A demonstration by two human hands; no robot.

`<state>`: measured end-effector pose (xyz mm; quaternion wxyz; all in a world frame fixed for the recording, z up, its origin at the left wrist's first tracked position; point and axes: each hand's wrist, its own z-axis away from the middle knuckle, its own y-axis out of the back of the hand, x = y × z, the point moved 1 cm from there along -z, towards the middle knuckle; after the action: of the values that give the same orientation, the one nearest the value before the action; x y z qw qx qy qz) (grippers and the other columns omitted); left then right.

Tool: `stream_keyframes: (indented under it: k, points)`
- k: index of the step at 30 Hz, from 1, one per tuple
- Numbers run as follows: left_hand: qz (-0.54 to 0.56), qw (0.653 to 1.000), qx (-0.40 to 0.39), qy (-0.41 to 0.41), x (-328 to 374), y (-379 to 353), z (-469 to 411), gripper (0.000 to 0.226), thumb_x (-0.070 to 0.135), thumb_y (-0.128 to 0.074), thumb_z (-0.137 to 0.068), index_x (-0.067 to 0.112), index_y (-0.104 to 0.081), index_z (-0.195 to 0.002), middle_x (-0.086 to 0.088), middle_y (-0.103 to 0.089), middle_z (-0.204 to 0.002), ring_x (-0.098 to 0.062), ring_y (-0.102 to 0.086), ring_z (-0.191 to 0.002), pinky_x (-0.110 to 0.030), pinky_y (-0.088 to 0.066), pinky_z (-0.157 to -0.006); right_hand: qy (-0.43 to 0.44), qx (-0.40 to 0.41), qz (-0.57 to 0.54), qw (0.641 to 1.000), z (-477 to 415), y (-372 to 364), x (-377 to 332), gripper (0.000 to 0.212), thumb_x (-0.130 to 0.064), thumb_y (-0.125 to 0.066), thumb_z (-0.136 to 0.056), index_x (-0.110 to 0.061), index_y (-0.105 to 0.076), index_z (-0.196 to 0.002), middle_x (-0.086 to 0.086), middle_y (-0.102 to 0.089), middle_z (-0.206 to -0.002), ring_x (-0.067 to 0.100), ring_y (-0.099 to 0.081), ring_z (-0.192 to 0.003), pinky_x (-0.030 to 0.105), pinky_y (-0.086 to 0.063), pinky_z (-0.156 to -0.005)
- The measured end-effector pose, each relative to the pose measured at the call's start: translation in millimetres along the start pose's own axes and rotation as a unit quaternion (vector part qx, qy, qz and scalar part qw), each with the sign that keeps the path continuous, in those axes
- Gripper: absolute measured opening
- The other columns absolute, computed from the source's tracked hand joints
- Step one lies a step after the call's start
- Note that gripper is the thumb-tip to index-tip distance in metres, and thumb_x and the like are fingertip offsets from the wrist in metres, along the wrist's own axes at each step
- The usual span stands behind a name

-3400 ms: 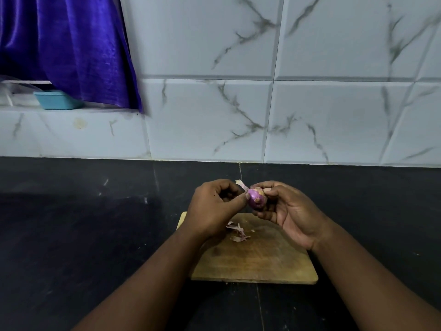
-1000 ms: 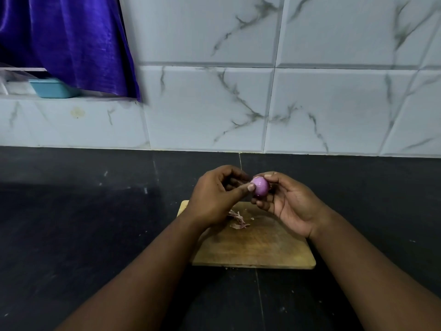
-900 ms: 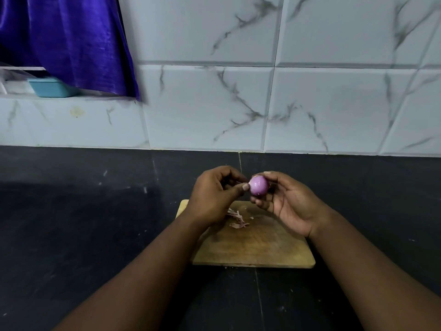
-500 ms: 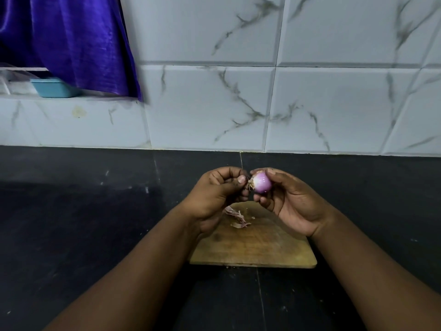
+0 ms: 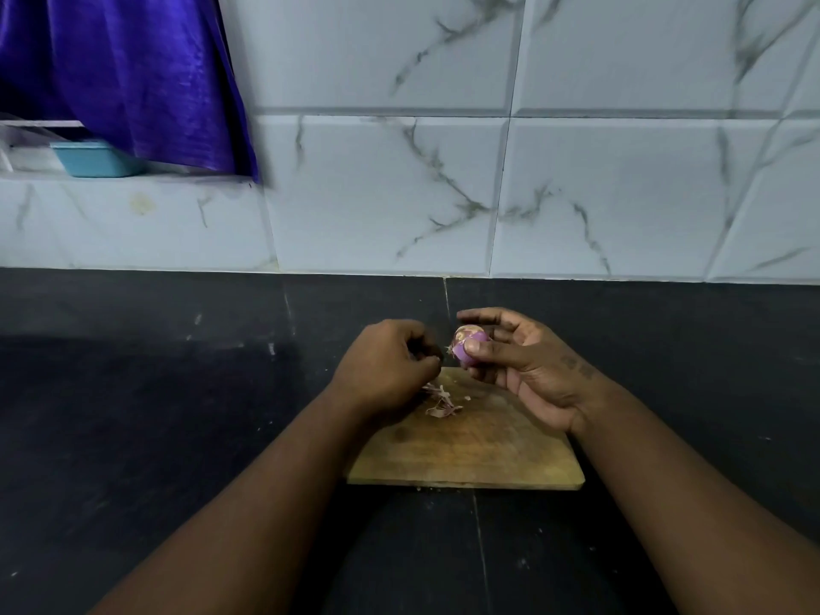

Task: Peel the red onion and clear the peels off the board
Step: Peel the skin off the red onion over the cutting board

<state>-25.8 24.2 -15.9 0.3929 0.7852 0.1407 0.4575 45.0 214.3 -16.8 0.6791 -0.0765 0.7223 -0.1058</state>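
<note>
Head view: our right hand [image 5: 528, 370] grips the onion [image 5: 467, 347] above the board [image 5: 470, 454]; our left hand [image 5: 386, 370] is curled closed beside it, peels [image 5: 439, 399] beneath.

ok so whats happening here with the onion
A person is peeling a small red onion by hand above a wooden cutting board. The right hand holds the onion in its fingers, while the left hand, closed beside it, seems to pinch a bit of skin. A small pile of peels lies on the board, not yet cleared. Some papery skin shows on the onion's end.
</note>
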Motion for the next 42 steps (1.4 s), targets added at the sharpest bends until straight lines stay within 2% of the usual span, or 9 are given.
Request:
stream_keyframes:
  k: [3,7,11,17,23,25,29,35,42]
  points:
    - [0.076,0.995,0.060,-0.013,0.2,0.1,-0.5,0.018,0.015,-0.071,-0.092,0.025,-0.079,-0.105,0.010,-0.076,-0.095,-0.004,-0.070,-0.083,-0.029,-0.058,-0.074,0.015,0.017,0.028,0.999,-1.4,0.3,1.9,0.056,-0.004,-0.087,-0.065,-0.005,-0.072,-0.118,0.022,-0.073,-0.117,0.025,-0.073,-0.099,0.030,-0.063,-0.078]
    - [0.173,0.981,0.071,-0.051,4.0,-1.0,0.7,0.009,0.026,-0.074,-0.096,0.022,-0.081,-0.100,0.007,-0.078,-0.086,-0.006,-0.072,-0.077,-0.026,-0.058,-0.070,0.048,0.042,0.088,0.994,-2.4,2.6,4.8,0.054,-0.011,-0.091,-0.059,-0.006,-0.074,-0.111,0.025,-0.074,-0.116,0.028,-0.071,-0.105,0.040,-0.061,-0.093]
    - [0.185,0.979,0.072,-0.051,4.8,-3.4,1.1,0.008,0.029,-0.081,-0.091,0.024,-0.083,-0.096,0.008,-0.080,-0.085,-0.004,-0.074,-0.078,-0.021,-0.059,-0.067,0.089,0.054,0.177,0.979,-2.0,2.3,4.6,0.047,-0.014,-0.094,-0.063,-0.010,-0.076,-0.106,0.019,-0.077,-0.105,0.021,-0.073,-0.092,0.036,-0.061,-0.078]
    - [0.165,0.982,0.080,-0.045,4.9,-2.1,1.3,0.009,0.029,-0.082,-0.089,0.022,-0.085,-0.095,0.008,-0.080,-0.082,-0.003,-0.075,-0.075,-0.024,-0.060,-0.065,0.138,0.061,0.262,0.953,-2.3,0.0,1.9,0.042,-0.014,-0.095,-0.065,-0.012,-0.076,-0.102,0.012,-0.077,-0.098,0.013,-0.072,-0.078,0.029,-0.060,-0.062]
    - [0.175,0.979,0.097,-0.041,3.5,0.2,0.9,0.011,0.014,-0.075,-0.092,0.018,-0.086,-0.094,0.004,-0.081,-0.082,-0.013,-0.077,-0.075,-0.046,-0.066,-0.074,0.158,0.062,0.253,0.952,-2.5,-1.0,2.3,0.048,-0.022,-0.096,-0.060,-0.011,-0.076,-0.103,0.011,-0.077,-0.099,0.017,-0.074,-0.077,0.031,-0.062,-0.063]
    - [0.181,0.978,0.094,-0.040,4.0,-0.9,1.0,0.011,0.016,-0.074,-0.094,0.018,-0.085,-0.093,0.004,-0.081,-0.081,-0.012,-0.077,-0.076,-0.041,-0.066,-0.073,0.166,0.062,0.259,0.949,-2.3,-1.6,1.9,0.050,-0.022,-0.095,-0.059,-0.009,-0.076,-0.103,0.010,-0.077,-0.098,0.015,-0.074,-0.075,0.027,-0.061,-0.062]
    - [0.185,0.978,0.084,-0.047,7.0,-3.0,2.8,0.005,0.022,-0.080,-0.091,0.020,-0.084,-0.093,0.007,-0.079,-0.080,-0.002,-0.074,-0.073,-0.016,-0.057,-0.061,0.178,0.062,0.271,0.944,-2.3,-1.4,1.1,0.050,-0.021,-0.095,-0.058,-0.009,-0.075,-0.102,0.007,-0.078,-0.097,0.013,-0.073,-0.073,0.025,-0.061,-0.065]
    - [0.186,0.976,0.103,-0.037,3.3,-1.7,1.1,0.010,0.013,-0.076,-0.093,0.017,-0.085,-0.091,0.003,-0.080,-0.079,-0.014,-0.077,-0.074,-0.043,-0.065,-0.070,0.176,0.055,0.270,0.945,0.2,-2.3,-0.4,0.050,-0.020,-0.097,-0.059,-0.012,-0.076,-0.103,0.005,-0.078,-0.100,0.014,-0.073,-0.074,0.027,-0.063,-0.069]
    - [0.235,0.968,0.083,-0.035,9.0,-2.2,4.5,0.005,0.017,-0.080,-0.091,0.018,-0.085,-0.088,0.001,-0.081,-0.078,-0.018,-0.077,-0.075,-0.039,-0.063,-0.068,0.178,0.059,0.271,0.944,0.3,-0.4,-1.1,0.048,-0.016,-0.097,-0.060,-0.012,-0.076,-0.103,0.006,-0.078,-0.099,0.015,-0.074,-0.075,0.027,-0.063,-0.068]
